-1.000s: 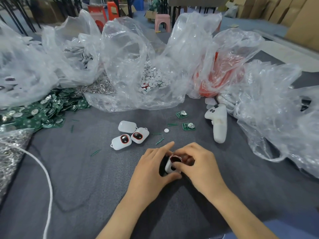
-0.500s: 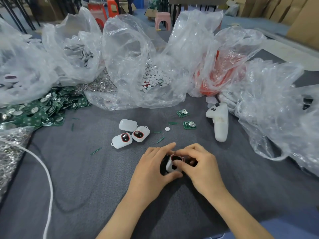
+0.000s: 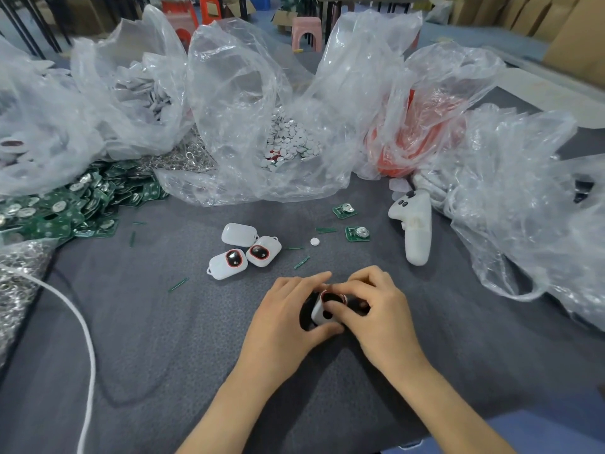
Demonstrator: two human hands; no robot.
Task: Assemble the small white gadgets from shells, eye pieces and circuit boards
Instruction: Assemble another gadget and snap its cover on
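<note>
Hands at lower centre: left hand [image 3: 284, 317] and right hand [image 3: 381, 314], fingers curled, jointly grip a white gadget shell [image 3: 322, 312] with red-rimmed eye piece [image 3: 332, 295].

Only one corner of the white shell [image 3: 321, 315] and part of its red-rimmed eye ring show between the left hand [image 3: 283, 326] and the right hand [image 3: 381, 319]. Their fingers cover the rest, so what sits inside cannot be told. The orange-red contents of the clear bag [image 3: 415, 136] blur behind crumpled plastic, while the pile of green circuit boards [image 3: 65, 208] and the white cord [image 3: 93, 358] are cut off by the left and bottom edges.
</note>
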